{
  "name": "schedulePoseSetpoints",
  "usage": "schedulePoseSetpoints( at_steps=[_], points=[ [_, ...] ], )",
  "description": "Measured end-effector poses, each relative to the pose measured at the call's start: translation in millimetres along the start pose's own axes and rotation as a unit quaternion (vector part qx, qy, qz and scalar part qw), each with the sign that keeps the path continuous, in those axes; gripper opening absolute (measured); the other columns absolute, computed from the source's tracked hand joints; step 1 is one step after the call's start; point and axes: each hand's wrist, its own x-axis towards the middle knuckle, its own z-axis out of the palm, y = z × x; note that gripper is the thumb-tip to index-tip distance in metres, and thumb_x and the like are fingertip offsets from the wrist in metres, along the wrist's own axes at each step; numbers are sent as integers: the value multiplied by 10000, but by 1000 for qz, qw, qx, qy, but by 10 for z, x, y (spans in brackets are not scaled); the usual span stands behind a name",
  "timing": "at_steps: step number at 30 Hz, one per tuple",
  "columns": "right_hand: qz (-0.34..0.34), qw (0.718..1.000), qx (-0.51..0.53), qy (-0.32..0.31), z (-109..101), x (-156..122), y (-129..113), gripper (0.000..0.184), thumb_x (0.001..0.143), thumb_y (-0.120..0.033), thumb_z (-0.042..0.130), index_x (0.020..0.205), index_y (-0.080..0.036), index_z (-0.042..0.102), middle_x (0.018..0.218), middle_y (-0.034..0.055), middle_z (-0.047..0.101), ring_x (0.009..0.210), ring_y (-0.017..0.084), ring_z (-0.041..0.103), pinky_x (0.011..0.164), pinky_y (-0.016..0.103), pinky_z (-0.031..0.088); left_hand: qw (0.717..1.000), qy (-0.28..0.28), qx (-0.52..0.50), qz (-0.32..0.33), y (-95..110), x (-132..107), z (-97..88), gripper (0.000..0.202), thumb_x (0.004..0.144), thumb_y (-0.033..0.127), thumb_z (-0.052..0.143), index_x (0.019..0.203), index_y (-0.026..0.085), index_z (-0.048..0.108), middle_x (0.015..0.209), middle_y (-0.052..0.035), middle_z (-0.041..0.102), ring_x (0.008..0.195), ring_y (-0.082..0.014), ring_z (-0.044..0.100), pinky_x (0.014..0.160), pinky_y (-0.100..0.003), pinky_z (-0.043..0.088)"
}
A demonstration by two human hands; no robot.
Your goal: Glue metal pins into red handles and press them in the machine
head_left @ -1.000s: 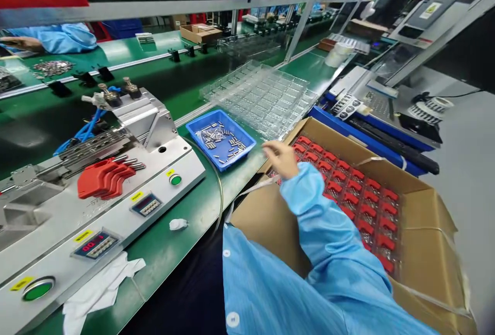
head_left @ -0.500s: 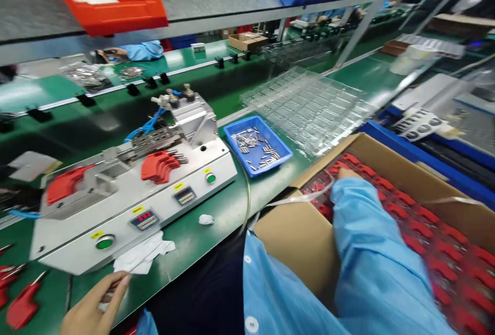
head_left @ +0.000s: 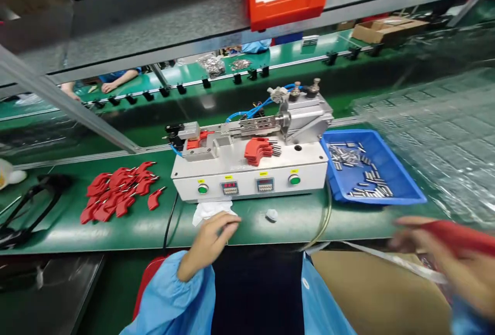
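My right hand [head_left: 454, 265], smeared by motion at the right edge, grips a red plastic handle [head_left: 460, 236] above the cardboard box. My left hand [head_left: 212, 237] is over the bench's front edge, its thumb and fingers drawn together beside a crumpled white cloth [head_left: 209, 210]; anything between them is too small to make out. Behind it stands a white bench machine [head_left: 247, 180] with green buttons and small displays. A red handle [head_left: 198, 141] sits in the machine's left fixture. Several stacked red handles with metal pins [head_left: 257, 150] lie on its top.
A pile of red handles [head_left: 116, 190] lies left of the machine, near a black frame [head_left: 34, 211]. At right are a blue tray [head_left: 394, 170] of metal pins and clear plastic trays [head_left: 444, 113]. The cardboard box [head_left: 359, 283] stands below; an orange bin [head_left: 288, 13] overhangs.
My right hand has come up out of the cardboard box with a red handle. The view has swung left, bringing the pile of red handles into sight. My left hand stays near the cloth.
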Motion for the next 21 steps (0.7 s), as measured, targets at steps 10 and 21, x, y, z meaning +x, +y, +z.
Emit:
schedulePoseSetpoints(
  at_steps=[10, 21],
  points=[
    [-104, 848, 258, -450, 1925, -248, -985, 688, 1030, -721, 359, 725, -163, 620, 619, 49, 637, 516, 117, 562, 515, 239, 430, 970, 5, -242, 28, 267, 80, 450, 343, 1010, 467, 632, 1047, 154, 767, 1039, -112, 707, 1007, -200, 667, 944, -300, 525],
    [-144, 987, 27, -67, 1910, -98, -536, 411, 944, -479, 676, 1243, -201, 628, 996, 90, 651, 803, 190, 636, 707, 317, 565, 841, 194, -409, -298, -119, -344, 222, 612, 771, 695, 802, 965, 131, 664, 705, -2, 594, 525, -85, 489, 491, -207, 455]
  ],
)
